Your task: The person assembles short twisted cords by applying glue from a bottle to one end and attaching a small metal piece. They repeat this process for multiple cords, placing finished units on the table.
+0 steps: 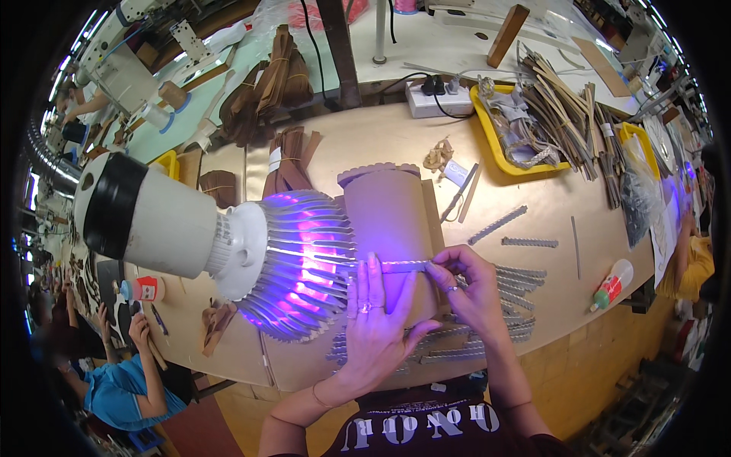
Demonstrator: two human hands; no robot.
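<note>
A thin grey braided strip (400,266) lies crosswise over a tan cardboard piece (381,206) with a scalloped far edge. My left hand (375,324) rests on the cardboard, its fingers stretched out and their tips against the strip's left part. At the strip's right end, my right hand (470,286) pinches it between thumb and fingers. Just left of my hands, a large finned lamp (301,263) casts purple light on the cardboard and my left hand. Several more braided strips (521,286) are spread on the table beside and beneath my right wrist.
Beyond the cardboard stand a white power strip (439,99) and a yellow tray (519,169). Brown strip bundles (288,160) lie at the far left. A clear bottle (611,286) lies near the right table edge. A person in blue (126,392) works at the lower left.
</note>
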